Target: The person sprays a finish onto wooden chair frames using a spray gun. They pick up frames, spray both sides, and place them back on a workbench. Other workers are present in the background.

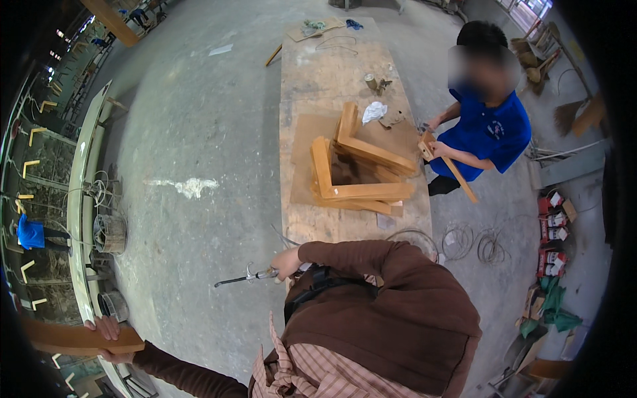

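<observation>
Head camera, looking down: the person's left hand (106,335) is stretched far out to the lower left, fingers wrapped over the end of a flat brown wooden board (79,339), thumb side on top, holding it firmly near a long pale metal-edged bench (81,199). The board runs off toward the dark left rim of the picture.

The right hand (286,263), on a brown-sleeved arm bent across the chest, is closed around the handle of a slim metal air-blow gun (245,276). Its thin dark nozzle points left over the grey concrete floor (199,132), with a hose trailing back toward the body. The gun sits just off the near end of the long plywood worktable (312,66).

On that worktable, at its middle, lies a stack of orange-brown L-shaped wooden frame pieces (358,172), piled crosswise on a brown cardboard sheet (302,142). Just beyond the stack there is a crumpled white rag (373,111), and further up a small roll of tape (369,81).

Across the table, on the right, a co-worker in a blue shirt (494,136) stands holding another wooden L-piece (446,166) in both hands, clear of the tabletop.

On the floor beside the table's near right corner, coils of thin wire (474,244) lie looped. Red and white boxes (554,232) are stacked further right.
</observation>
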Available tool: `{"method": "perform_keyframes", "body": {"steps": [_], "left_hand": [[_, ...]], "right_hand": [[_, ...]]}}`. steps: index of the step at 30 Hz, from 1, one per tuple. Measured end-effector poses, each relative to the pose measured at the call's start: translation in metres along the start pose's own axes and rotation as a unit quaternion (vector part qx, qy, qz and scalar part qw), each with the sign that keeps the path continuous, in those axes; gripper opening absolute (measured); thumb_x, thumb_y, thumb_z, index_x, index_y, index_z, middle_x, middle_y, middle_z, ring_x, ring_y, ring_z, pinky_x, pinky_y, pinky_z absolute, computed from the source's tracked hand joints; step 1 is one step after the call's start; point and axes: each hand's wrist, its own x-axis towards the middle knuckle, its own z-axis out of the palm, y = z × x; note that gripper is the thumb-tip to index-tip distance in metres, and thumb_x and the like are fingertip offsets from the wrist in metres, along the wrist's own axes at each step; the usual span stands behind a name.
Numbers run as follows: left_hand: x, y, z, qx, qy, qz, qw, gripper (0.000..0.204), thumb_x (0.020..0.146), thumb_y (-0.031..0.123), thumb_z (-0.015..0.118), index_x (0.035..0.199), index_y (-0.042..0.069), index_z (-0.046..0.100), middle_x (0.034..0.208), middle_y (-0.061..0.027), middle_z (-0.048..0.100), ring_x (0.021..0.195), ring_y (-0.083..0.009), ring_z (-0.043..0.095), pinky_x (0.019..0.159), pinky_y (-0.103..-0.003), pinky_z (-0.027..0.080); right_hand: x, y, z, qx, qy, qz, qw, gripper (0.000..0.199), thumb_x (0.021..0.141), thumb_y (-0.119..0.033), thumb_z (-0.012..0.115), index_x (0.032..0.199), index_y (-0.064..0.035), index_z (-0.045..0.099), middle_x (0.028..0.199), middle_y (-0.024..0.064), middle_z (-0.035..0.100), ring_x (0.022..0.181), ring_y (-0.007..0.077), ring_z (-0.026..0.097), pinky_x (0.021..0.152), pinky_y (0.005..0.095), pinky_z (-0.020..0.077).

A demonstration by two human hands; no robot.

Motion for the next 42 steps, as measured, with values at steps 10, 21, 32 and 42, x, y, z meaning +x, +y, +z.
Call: {"method": "perform_keyframes", "body": {"steps": [10, 21, 32, 42], "left_hand": [[-0.043, -0.059, -0.047, -0.029, 0.145, -0.049, 0.988, 0.032, 0.089, 0.025, 0.063, 0.108, 0.008, 0.044, 0.068, 0.0033, 0.029, 0.058, -0.0083, 0.029, 0.052, -0.024, 0.027], [-0.212, -0.172, -0.077, 0.112, 0.351, -0.38, 0.848, 0.01, 0.092, 0.021, 0.058, 0.096, 0.013, 0.052, 0.072, 0.003, 0.051, 0.059, -0.0059, 0.047, 0.053, -0.022, 0.039], [-0.47, -0.291, -0.101, 0.121, 0.323, -0.601, 0.721, 0.02, 0.088, 0.023, 0.061, 0.073, 0.013, 0.051, 0.061, 0.0004, 0.051, 0.048, -0.0117, 0.048, 0.045, -0.026, 0.039], [-0.524, -0.309, -0.144, 0.13, 0.269, -0.679, 0.67, 0.016, 0.087, 0.025, 0.063, 0.083, 0.012, 0.054, 0.064, -0.0017, 0.055, 0.048, -0.0148, 0.052, 0.042, -0.026, 0.042]], "right_hand": [[0.005, 0.017, -0.003, 0.061, -0.06, -0.018, 0.996, 0.034, 0.077, -0.028, 0.069, 0.091, 0.001, 0.061, 0.076, 0.0099, 0.065, 0.068, 0.0197, 0.063, 0.063, 0.0351, 0.0481], [0.003, 0.026, -0.011, 0.042, -0.12, -0.039, 0.991, 0.027, 0.074, -0.01, 0.067, 0.097, 0.0015, 0.058, 0.082, 0.0093, 0.064, 0.079, 0.0217, 0.06, 0.068, 0.0362, 0.0455], [0.012, 0.022, -0.004, -0.015, -0.094, 0.012, 0.995, 0.019, 0.068, -0.007, 0.064, 0.085, 0.001, 0.062, 0.077, 0.0136, 0.065, 0.071, 0.0249, 0.061, 0.065, 0.0394, 0.046], [0.004, 0.015, -0.003, -0.032, -0.064, 0.019, 0.997, 0.022, 0.066, -0.007, 0.062, 0.085, 0.0031, 0.066, 0.084, 0.0184, 0.067, 0.075, 0.0302, 0.064, 0.066, 0.0405, 0.0467]]}}
